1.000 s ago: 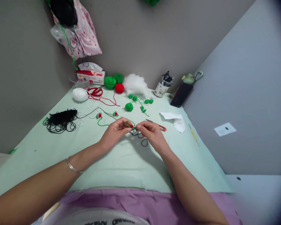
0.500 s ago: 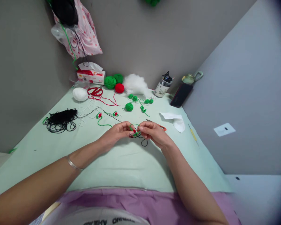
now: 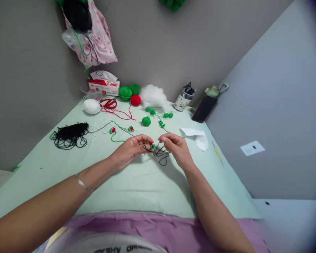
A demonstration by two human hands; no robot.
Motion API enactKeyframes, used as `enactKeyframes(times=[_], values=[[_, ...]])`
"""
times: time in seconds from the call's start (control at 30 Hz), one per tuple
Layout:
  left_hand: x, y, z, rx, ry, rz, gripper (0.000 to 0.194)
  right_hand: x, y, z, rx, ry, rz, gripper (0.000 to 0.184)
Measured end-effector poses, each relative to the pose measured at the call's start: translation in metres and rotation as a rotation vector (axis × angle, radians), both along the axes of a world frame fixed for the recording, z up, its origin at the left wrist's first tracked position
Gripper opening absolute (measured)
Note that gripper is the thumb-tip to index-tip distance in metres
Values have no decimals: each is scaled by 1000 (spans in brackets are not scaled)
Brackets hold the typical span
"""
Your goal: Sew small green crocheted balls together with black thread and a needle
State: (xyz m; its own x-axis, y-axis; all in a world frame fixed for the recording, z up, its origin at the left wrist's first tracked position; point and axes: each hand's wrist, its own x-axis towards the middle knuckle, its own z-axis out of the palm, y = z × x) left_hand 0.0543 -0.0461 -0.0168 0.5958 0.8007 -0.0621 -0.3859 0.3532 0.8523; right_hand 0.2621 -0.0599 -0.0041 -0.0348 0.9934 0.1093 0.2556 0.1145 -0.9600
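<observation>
Between the thumb and fingers of my left hand (image 3: pixel 135 147) is a small red and green crochet piece (image 3: pixel 151 145). My right hand (image 3: pixel 175 144) is closed in a pinch just to the right, holding a strand of black yarn drawn up from the piece; whether a needle is also there is too small to tell. Loose loops of black yarn (image 3: pixel 163 160) hang below and between both hands. Two similar red and green crochet pieces (image 3: pixel 112 130) lie beyond my left hand, one trailing a green tail.
Black yarn (image 3: pixel 71 135) lies in a heap at left. Behind are a white yarn ball (image 3: pixel 92 106), red yarn ball (image 3: pixel 135 100), green balls (image 3: pixel 125 93), white stuffing (image 3: pixel 153 96) and small green pieces (image 3: pixel 146 121). At right are a tissue (image 3: pixel 197 137), yellow-handled hook (image 3: pixel 217 153), pen cup (image 3: pixel 183 101) and phone (image 3: pixel 204 108).
My right hand has moved slightly right, away from the crochet piece, drawing black yarn. The green loop above the fingers no longer shows, and the orange-handled scissors are now hidden behind my right hand.
</observation>
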Motion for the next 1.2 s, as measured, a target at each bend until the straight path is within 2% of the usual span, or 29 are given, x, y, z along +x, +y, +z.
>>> enactKeyframes(times=[0.13, 0.27, 0.37, 0.6, 0.73, 0.83, 0.9, 1.0, 1.1, 1.13, 1.2], values=[[0, 0, -2, 12, 8, 12, 21, -4, -8, 7, 75, 12, 198, 14], [0, -1, -3, 20, 22, 7, 20, -6, -10, 7, 14, 18, 255, 13], [0, -1, -2, 20, 35, 6, 22, -5, -9, 6, -27, 43, 232, 13], [-1, -1, 1, 7, 53, -26, 23, -2, 0, 4, -233, 509, 100, 19], [1, -3, 0, 13, 1, -79, 23, -15, -5, 4, -202, 583, 91, 20], [1, -4, -1, 2, -31, -115, 23, -16, -1, 3, -160, 602, 3, 21], [0, -4, -2, -17, -26, -115, 23, -2, 7, 1, -147, 667, -110, 24], [-2, -2, -1, -43, -24, -100, 24, 43, 20, 2, -50, 718, -198, 26], [-4, 0, 2, -56, 3, -108, 25, 102, 24, 9, 127, 512, -145, 30], [-5, 1, 3, -55, 17, -112, 25, 120, 23, 12, 193, 435, -172, 34], [-7, 2, 5, -48, 40, -107, 25, 150, 20, 19, 242, 407, -219, 44]])
